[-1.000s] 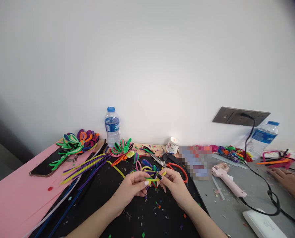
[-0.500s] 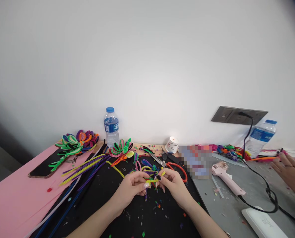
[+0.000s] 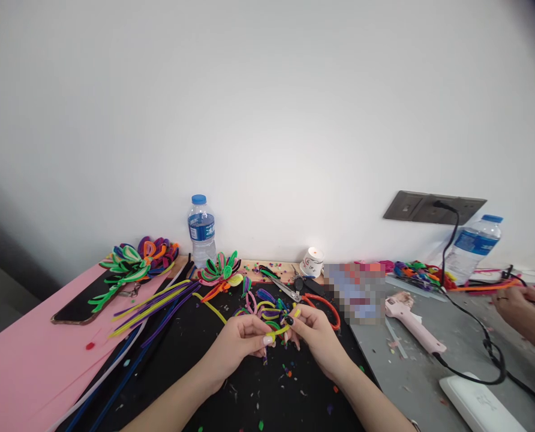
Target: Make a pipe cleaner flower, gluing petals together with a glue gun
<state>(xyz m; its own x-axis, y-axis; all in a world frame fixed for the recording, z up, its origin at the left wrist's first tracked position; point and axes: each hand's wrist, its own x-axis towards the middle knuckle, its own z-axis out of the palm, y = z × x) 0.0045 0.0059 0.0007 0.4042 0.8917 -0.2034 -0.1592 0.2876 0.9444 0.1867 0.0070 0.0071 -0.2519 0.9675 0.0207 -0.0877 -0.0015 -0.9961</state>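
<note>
Low in the middle of the view, my left hand [image 3: 238, 343] and my right hand [image 3: 315, 333] meet over a black mat [image 3: 195, 360]. Both pinch a short yellow-green pipe cleaner [image 3: 282, 329], one at each end, fingers closed on it. Just behind the hands lies a small heap of bent pipe-cleaner loops [image 3: 263, 303] in purple, yellow and blue. Scissors with red handles [image 3: 312, 300] rest right of that heap.
Straight pipe cleaners [image 3: 155, 303], finished flowers [image 3: 135, 258] and a phone [image 3: 76, 306] lie left on pink sheet. A water bottle [image 3: 201, 231] and a cup [image 3: 312, 263] stand by the wall. Right: a pink glue gun [image 3: 411, 327], its cord, another person's hand [image 3: 522, 309].
My hands stay in place, working the yellow-green piece slightly. The other person's hand at the right edge has moved back toward the wall.
</note>
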